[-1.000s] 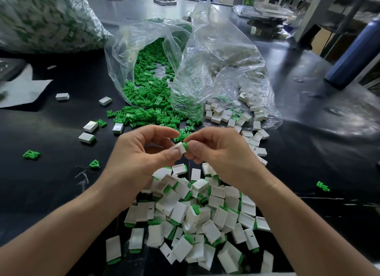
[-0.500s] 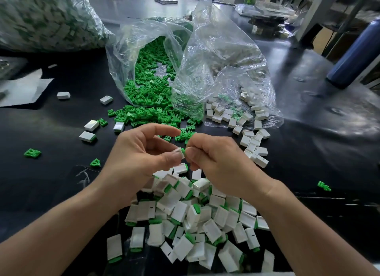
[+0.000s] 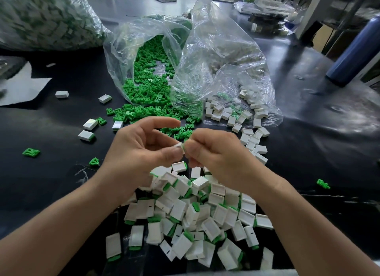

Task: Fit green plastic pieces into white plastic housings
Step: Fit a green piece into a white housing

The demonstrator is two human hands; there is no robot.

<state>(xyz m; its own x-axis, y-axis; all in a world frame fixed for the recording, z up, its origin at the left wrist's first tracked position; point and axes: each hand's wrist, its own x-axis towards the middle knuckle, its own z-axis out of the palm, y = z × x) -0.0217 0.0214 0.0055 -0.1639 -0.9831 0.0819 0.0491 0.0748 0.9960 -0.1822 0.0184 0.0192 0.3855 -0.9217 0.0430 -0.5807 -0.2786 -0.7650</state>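
My left hand (image 3: 141, 150) pinches a small white housing (image 3: 179, 146) between thumb and fingers, above the table's middle. My right hand (image 3: 213, 152) meets it from the right, its fingertips curled against the housing's end, where a thin sliver of green shows. Below both hands lies a pile of white housings with green pieces in them (image 3: 193, 216). Loose green pieces (image 3: 148, 94) spill from an open clear bag behind the hands. Empty white housings (image 3: 232, 115) spill from a second clear bag to the right.
A large full bag (image 3: 45, 18) sits at the back left. A blue bottle (image 3: 355, 53) stands at the right. Stray housings (image 3: 88, 129) and green pieces (image 3: 30, 152) lie on the black table at left, and one green piece (image 3: 323, 183) at right.
The hands have stayed pressed together on the housing. The green piece shows less between the fingertips than one second ago. The view has shifted slightly.
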